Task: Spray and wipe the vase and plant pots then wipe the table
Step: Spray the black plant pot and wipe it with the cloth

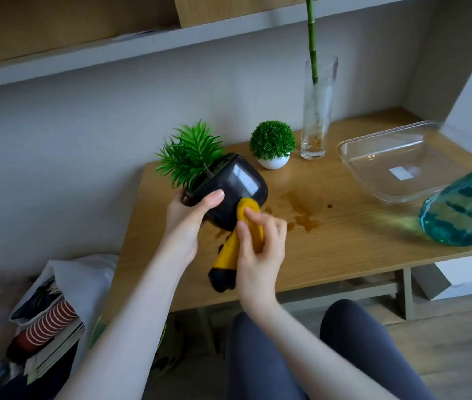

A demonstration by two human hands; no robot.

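My left hand (186,223) grips a black plant pot (237,186) with spiky green leaves, tilted on its side above the wooden table (330,255). My right hand (260,243) presses a yellow cloth with a black end (229,255) against the pot's underside. A small round green plant in a white pot (273,161) stands further back. To its right stands a tall clear glass vase (315,111) holding a bamboo stem. A spray bottle of blue liquid (462,209) is at the right edge, close to the camera.
A brown wet stain (304,215) lies on the table beside the pot. A clear plastic tray (402,166) sits at the back right. A white bag with striped cups and books (53,319) stands on the floor at left. My knees are below the table edge.
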